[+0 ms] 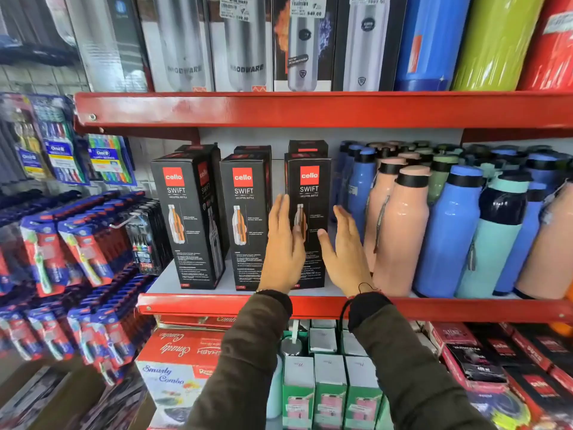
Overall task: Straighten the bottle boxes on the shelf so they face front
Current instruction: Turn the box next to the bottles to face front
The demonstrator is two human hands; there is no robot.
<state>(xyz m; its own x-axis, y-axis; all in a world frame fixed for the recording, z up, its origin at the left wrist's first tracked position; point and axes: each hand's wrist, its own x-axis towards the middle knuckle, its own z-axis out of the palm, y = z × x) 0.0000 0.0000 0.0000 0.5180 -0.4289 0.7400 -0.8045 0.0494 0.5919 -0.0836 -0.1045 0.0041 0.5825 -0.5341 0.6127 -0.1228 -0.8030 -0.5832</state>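
Note:
Three black Cello Swift bottle boxes stand in a row on the middle red shelf (217, 302). The left box (189, 221) is turned so its right side shows. The middle box (245, 218) and the right box (310, 193) face front. More black boxes stand behind them. My left hand (283, 246) lies flat, fingers together, against the right box's left edge. My right hand (344, 249) is flat and open just off that box's right edge, palm turned toward it. Neither hand grips anything.
Pink, blue and teal bottles (400, 231) crowd the shelf right beside the right box. Toothbrush packs (80, 243) hang to the left. Steel bottle boxes (245, 45) fill the upper shelf. Red and green-white boxes (328, 383) sit on the shelf below.

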